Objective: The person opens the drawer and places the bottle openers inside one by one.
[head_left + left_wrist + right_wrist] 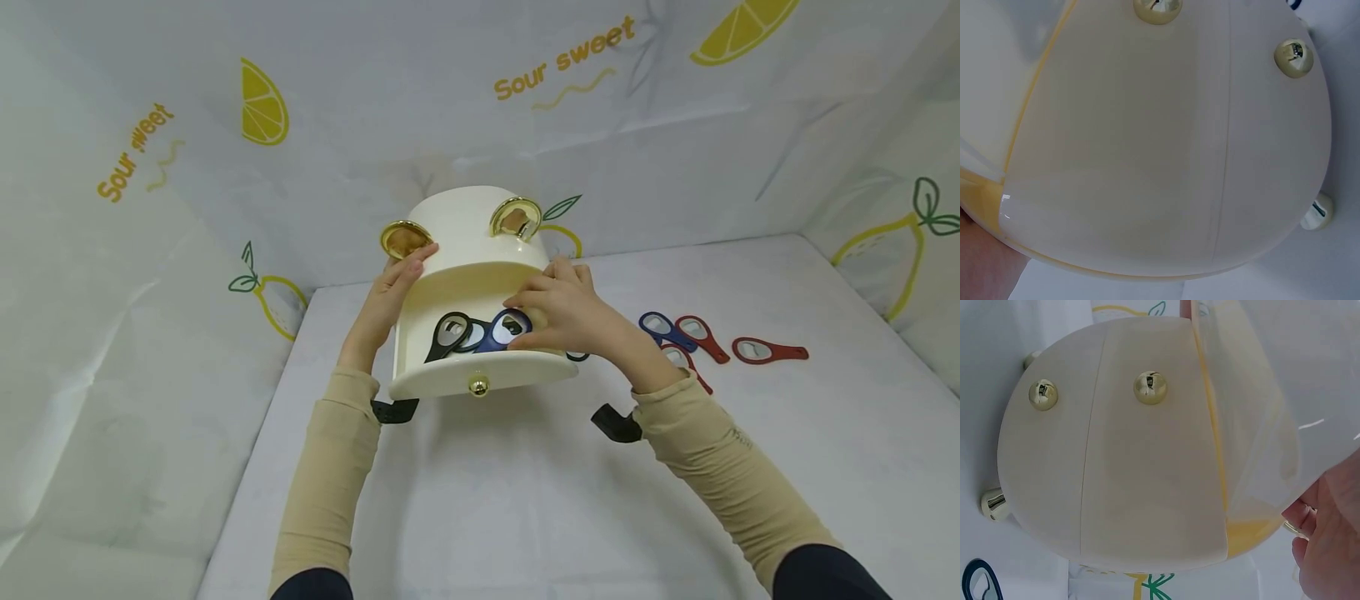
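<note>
A cream white bear-eared box (480, 208) stands with its front compartment exposed. Inside lie a black magnifying glass (452, 332) and a blue magnifying glass (512, 327), their round heads side by side, with another lens partly hidden between them. My right hand (558, 310) reaches in at the right side and pinches the blue one's round head between thumb and finger. Along the box's left side, my left hand (384, 310) rests with extended fingers, their tips touching beside the left gold ear (405, 239). In the right wrist view, my right hand (1338, 531) shows beyond the cover's edge.
Several red and blue magnifying glasses, including a red one (768, 350), lie on the white tabletop (525, 517) to the right. A dark-rimmed one (982, 581) lies beside the box. Gold knobs (1150, 387) stud its drawer fronts. A lemon-printed cloth (420, 100) hangs behind.
</note>
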Demonstrator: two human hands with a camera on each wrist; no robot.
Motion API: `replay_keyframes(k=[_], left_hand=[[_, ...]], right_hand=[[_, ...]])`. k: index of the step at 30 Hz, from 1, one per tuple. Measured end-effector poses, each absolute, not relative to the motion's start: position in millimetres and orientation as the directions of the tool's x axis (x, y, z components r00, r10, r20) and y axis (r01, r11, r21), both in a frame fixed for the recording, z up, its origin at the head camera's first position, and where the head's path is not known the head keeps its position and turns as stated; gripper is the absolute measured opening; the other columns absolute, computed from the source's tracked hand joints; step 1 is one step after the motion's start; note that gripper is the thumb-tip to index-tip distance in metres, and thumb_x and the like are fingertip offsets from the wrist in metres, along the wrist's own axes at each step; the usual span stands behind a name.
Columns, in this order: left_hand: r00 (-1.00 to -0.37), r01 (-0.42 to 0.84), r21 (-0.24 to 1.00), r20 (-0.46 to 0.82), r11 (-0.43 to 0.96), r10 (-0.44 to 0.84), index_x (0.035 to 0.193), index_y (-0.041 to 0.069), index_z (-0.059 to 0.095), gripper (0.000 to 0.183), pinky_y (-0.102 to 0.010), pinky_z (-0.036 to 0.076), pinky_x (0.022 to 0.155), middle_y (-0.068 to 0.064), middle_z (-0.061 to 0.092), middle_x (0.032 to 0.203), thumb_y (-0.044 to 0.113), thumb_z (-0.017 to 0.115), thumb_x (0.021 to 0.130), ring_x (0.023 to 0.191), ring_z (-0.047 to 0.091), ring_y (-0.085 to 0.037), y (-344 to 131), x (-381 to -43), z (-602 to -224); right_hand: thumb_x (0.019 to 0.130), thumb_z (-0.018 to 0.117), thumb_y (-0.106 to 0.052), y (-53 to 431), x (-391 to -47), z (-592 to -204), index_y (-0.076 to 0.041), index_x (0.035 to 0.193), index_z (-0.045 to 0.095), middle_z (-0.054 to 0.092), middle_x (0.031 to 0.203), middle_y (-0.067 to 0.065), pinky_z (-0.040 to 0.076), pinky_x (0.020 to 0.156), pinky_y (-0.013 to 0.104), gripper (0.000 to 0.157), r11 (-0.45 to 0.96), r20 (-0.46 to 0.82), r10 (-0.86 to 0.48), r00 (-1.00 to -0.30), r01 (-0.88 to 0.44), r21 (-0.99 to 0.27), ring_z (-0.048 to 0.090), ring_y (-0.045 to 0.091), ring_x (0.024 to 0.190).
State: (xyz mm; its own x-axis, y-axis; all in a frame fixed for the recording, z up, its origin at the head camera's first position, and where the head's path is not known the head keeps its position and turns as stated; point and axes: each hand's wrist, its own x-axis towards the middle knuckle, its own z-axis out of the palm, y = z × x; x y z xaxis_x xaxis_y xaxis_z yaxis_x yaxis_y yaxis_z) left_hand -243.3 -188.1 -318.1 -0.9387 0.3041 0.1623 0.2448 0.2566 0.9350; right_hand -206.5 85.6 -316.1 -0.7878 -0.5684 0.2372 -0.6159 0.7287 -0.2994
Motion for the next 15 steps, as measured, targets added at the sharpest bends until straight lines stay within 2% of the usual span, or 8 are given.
replay_keyframes(k=[9,15], left_hand=[[-0.939,0.244,0.935,0.162,0.257,0.303,0.137,0.015,0.047,0.04,-0.046,0.017,0.114,-0.002,0.034,0.149,0.028,0.038,0.101,0.14,0.021,-0.018,-188,-244,-318],[-0.94,0.243,0.935,0.161,0.258,0.301,0.137,0.014,0.047,0.04,-0.046,0.019,0.113,-0.004,0.032,0.149,0.027,0.038,0.101,0.14,0.019,-0.02,-187,-243,-317]], right_hand=[[0.077,0.073,-0.042,91,-206,-322,-0.015,0.107,0.069,0.064,0.107,0.0,0.023,0.084,0.047,0.041,0.676,0.394,-0.54,-0.744,-0.662,-0.324,0.039,0.023,0.103],[0.076,0.076,-0.028,104,-205,-328,-0.011,0.106,0.07,0.065,0.102,0.007,0.024,0.08,0.047,0.035,0.615,0.563,-0.482,-0.671,-0.717,-0.328,0.043,0.028,0.101]])
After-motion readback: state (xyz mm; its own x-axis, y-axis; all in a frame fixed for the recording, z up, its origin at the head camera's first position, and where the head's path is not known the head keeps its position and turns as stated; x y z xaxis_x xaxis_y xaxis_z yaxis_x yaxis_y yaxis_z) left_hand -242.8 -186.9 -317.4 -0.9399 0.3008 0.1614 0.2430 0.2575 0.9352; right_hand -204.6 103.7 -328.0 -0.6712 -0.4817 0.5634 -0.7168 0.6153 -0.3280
